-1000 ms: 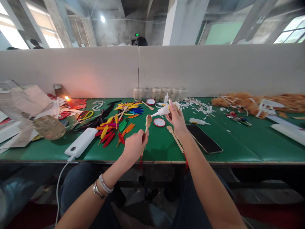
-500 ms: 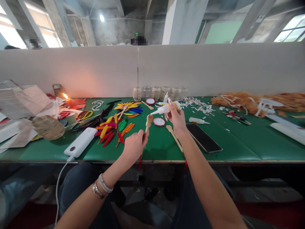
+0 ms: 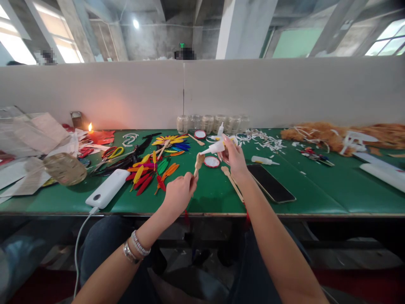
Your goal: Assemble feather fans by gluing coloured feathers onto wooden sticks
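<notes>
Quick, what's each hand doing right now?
Left hand: closed, holding a flat light-wood craft stick.
Right hand: closed, holding a white plastic glue bottle.

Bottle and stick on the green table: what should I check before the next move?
1. Left hand holds the wooden stick: ok.
2. Right hand holds the white squeeze bottle: ok.
3. Nozzle points toward the top of the stick: ok.
4. Nozzle tip touches the stick: cannot tell.
5. Candle flame burns far left, away from both hands: ok.
</notes>
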{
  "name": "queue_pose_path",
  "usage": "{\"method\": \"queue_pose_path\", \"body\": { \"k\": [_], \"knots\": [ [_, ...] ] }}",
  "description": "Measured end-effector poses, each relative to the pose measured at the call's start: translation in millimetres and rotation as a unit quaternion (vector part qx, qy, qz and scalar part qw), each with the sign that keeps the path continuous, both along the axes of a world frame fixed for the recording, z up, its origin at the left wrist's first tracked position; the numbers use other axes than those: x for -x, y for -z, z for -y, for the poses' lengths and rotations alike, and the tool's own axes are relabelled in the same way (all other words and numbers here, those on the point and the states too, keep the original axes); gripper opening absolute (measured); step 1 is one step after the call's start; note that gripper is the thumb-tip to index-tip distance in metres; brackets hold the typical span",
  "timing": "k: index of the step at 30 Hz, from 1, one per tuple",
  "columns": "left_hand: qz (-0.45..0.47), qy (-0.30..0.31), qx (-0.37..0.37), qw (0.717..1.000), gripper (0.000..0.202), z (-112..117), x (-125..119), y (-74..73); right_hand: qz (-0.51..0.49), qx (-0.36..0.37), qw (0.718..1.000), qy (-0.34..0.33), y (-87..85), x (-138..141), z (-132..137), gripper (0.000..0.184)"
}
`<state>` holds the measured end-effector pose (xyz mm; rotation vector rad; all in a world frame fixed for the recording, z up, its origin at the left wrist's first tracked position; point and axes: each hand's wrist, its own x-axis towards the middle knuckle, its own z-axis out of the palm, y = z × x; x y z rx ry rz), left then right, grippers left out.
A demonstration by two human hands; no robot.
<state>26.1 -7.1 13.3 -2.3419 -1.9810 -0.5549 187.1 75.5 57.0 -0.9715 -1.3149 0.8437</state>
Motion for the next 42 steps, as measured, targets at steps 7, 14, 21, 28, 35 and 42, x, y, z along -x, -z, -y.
{"method": "queue_pose_path", "body": {
  "k": [7,14,21,28,35,42],
  "knots": [
    [-0.002,0.0,0.003,1.0,0.03,-0.6,0.9,-0.2,-0.038,0.002,0.999,0.004,-3.7,1.2,2.9,0.053],
    [-0.002,-0.004,0.022,1.0,0.03,0.1,0.9,-3.8,-0.03,0.003,1.0,0.0,-6.2,-0.4,6.3,0.054],
    [0.016,0.0,0.033,0.999,0.025,0.1,1.3,-4.8,-0.023,-0.01,0.999,-0.028,-4.5,-2.0,3.7,0.054],
    [0.079,0.019,0.034,0.996,0.02,0.5,1.9,-4.1,-0.036,-0.014,0.999,-0.028,-2.9,-3.8,1.6,0.054],
    [0.199,0.062,0.032,0.977,0.026,-0.7,5.2,0.8,-0.056,-0.025,0.998,0.023,0.4,-0.8,0.5,0.05],
    [0.154,0.04,0.05,0.986,0.026,-2.7,6.2,-0.6,-0.107,-0.086,0.988,0.074,-5.1,-8.1,1.9,0.046]
  ]
}}
